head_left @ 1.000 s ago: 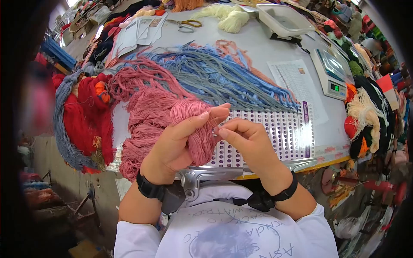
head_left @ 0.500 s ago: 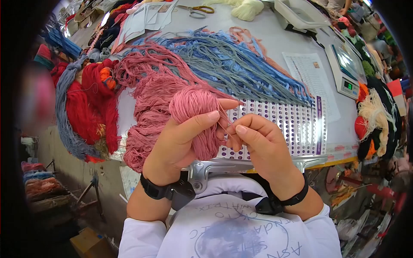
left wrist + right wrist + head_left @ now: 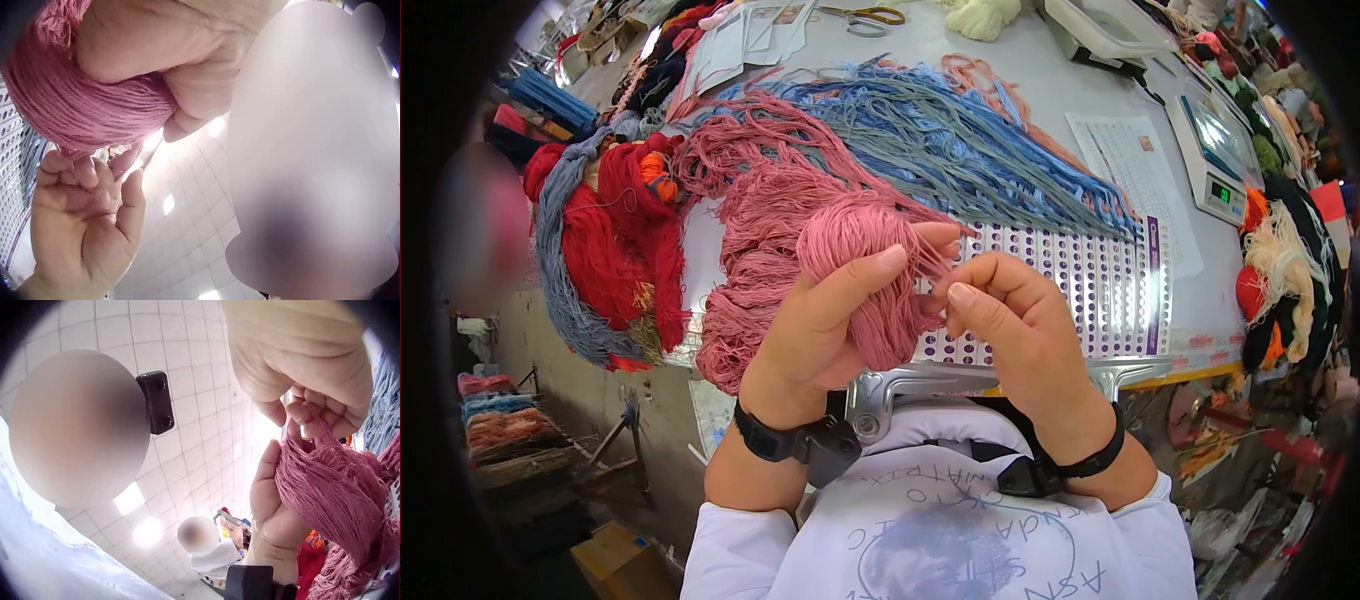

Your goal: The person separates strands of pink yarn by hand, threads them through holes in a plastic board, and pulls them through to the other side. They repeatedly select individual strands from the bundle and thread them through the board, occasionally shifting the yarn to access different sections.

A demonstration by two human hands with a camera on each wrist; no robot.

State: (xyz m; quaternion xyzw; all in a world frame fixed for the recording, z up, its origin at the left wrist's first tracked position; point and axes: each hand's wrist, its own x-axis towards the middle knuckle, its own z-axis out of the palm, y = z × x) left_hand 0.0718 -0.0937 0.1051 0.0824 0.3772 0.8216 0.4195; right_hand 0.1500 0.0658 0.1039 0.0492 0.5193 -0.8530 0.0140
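A thick bundle of pink yarn [image 3: 855, 240] is gripped by my left hand [image 3: 820, 315], its thumb laid across the front. My right hand [image 3: 1025, 335] pinches several pink strands drawn from the bundle's right side. In the left wrist view, the bundle [image 3: 94, 112] hangs above the curled fingers of my right hand [image 3: 84, 219]. The right wrist view shows my right hand [image 3: 306, 369] holding strands at the top of the yarn [image 3: 337, 487], with my left hand [image 3: 275, 512] beneath. More pink yarn [image 3: 750, 250] lies on the table to the left.
Blue and grey strands [image 3: 960, 140] spread over the table behind a perforated card [image 3: 1100, 290]. A digital scale [image 3: 1215, 160] stands at the right, below a white tray [image 3: 1110, 25]. Red yarn [image 3: 615, 270] hangs at the left; scissors [image 3: 870, 20] lie at the back.
The view has shifted, so the table appears higher and farther right. My right hand's pinch sits slightly away from the bundle, and several strands now stretch between the hands.
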